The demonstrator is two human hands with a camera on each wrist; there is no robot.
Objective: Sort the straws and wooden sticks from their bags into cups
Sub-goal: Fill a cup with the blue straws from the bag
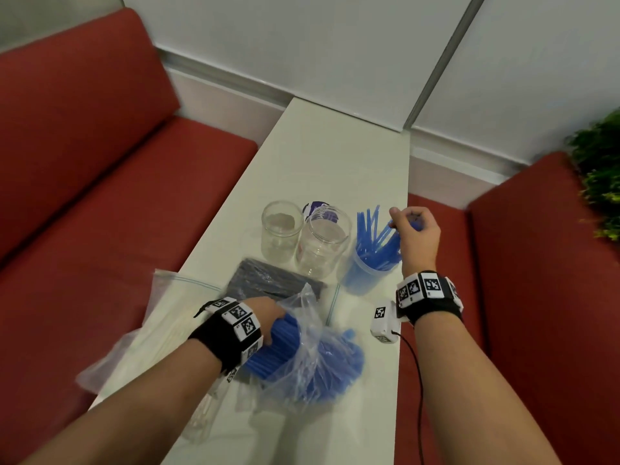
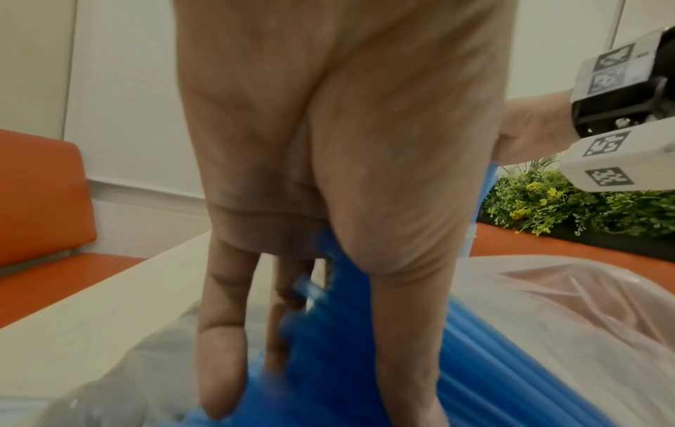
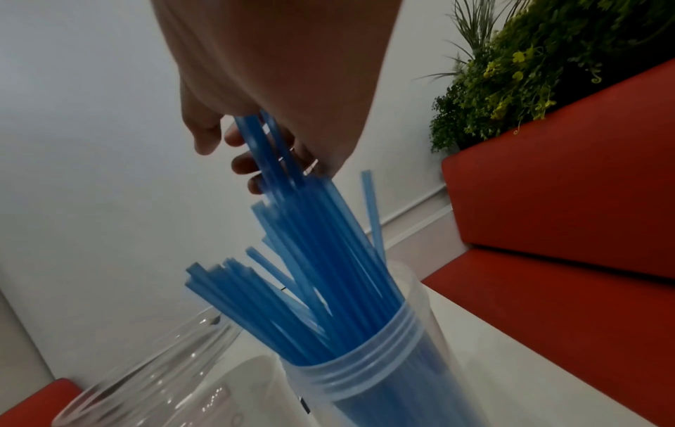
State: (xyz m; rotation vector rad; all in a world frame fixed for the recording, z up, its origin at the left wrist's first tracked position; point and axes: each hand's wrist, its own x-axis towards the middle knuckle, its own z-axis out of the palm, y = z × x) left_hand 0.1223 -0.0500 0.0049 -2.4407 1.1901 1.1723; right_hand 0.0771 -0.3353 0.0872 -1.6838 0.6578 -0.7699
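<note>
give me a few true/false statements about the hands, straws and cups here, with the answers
1. The right hand holds blue straws over the frosted cup. True.
2. The two clear jars beside that cup are packed with straws. False: no straws are in either of them.
3. The left hand grips a bundle of blue straws at the plastic bag. True.
4. The bag of dark straws is in the right hand. False: it lies on the table, untouched.
5. The frosted cup lies tipped over. False: it stands upright.
</note>
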